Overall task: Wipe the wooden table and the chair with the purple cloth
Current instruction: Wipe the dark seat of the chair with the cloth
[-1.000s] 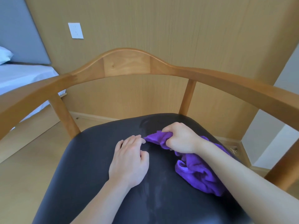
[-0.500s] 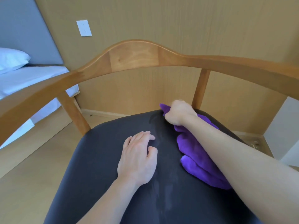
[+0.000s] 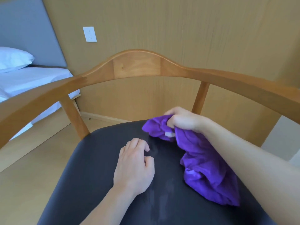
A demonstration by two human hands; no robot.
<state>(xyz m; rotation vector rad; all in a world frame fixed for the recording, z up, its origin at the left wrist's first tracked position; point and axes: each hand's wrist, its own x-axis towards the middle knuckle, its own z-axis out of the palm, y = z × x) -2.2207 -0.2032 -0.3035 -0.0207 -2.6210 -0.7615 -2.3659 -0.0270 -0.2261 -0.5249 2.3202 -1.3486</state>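
Note:
The chair fills the view: a dark padded seat [image 3: 97,168] under a curved wooden back rail [image 3: 138,65] that runs on into both armrests. A bunched purple cloth [image 3: 204,166] lies on the right half of the seat, trailing back under my right forearm. My right hand [image 3: 183,119] is clenched on the cloth's far end near the seat's back edge, by the right back post. My left hand [image 3: 134,163] rests palm down on the middle of the seat, fingers slightly curled, holding nothing. Faint damp streaks mark the seat beside it. No wooden table is in view.
A wood-panelled wall [image 3: 178,38] stands close behind the chair, with a white outlet plate [image 3: 89,34]. A bed [image 3: 30,78] with white sheet and pillow [image 3: 13,59] sits at the left. Light wooden floor [image 3: 32,159] lies left of the seat.
My right hand slid the cloth from the seat's middle to its back edge, and now sits slightly to the right with the cloth bunched up. The left hand stayed put.

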